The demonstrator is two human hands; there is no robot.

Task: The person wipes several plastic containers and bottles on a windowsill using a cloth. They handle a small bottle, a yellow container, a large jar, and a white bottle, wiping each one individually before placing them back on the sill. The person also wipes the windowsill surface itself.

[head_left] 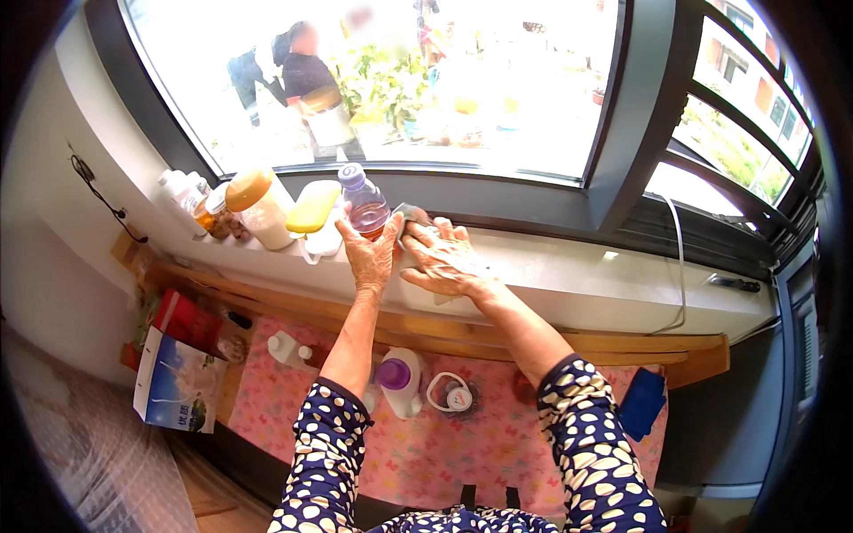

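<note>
In the head view, the pale windowsill (551, 264) runs crosswise below the dark window frame (498, 209), which bounds the far side of the working room. Its near edge drops toward a wooden rail (426, 335), with a pink patterned cloth (471, 453) spread below. To the left, room is tight: a white container with a yellow lid (313, 209) stands just beside the left hand (369, 258), and a jar with an orange lid (259, 206) comes next along the row. To the right there is an open stretch of sill, reaching as far as the white cable (682, 258) that hangs over the edge.

Both forearms rise from the lower edge and converge at the sill, the wrists close together. The left hand is grasping the lower part of a clear bottle with a purple cap (366, 211) — fingers on one side, thumb on the other. The right hand (442, 258) lies palm down just beside it, fingers extended toward the window over a grey cloth (410, 213); whether it pinches the cloth, I cannot tell.

The bottle is above the sill, near the window frame. Its long axis runs from the hand toward the window, leaning slightly left in the picture — cap at the far end, base hidden behind the left hand. Reddish liquid shows inside. Whether the base touches the sill cannot be seen.
</note>
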